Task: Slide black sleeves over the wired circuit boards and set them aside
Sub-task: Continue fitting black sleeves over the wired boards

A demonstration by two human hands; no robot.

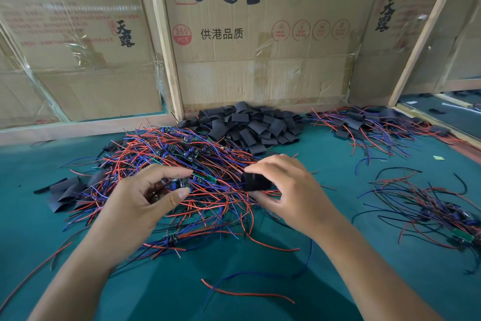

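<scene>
While your right hand [289, 190] pinches the black sleeve [256, 182] and your left hand [145, 198] grips a wired circuit board [179, 183] just beside it, gather the wires first — then feed them straight into the sleeve's mouth.

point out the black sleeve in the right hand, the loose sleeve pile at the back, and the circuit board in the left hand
black sleeve [256, 182], head view, middle of its flattened face
sleeve pile [250, 122], head view, centre of the heap
circuit board [179, 184], head view, dark components between thumb and forefinger

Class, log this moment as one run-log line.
left hand: grips wired board | right hand: pinches black sleeve | sleeve not yet on
</scene>
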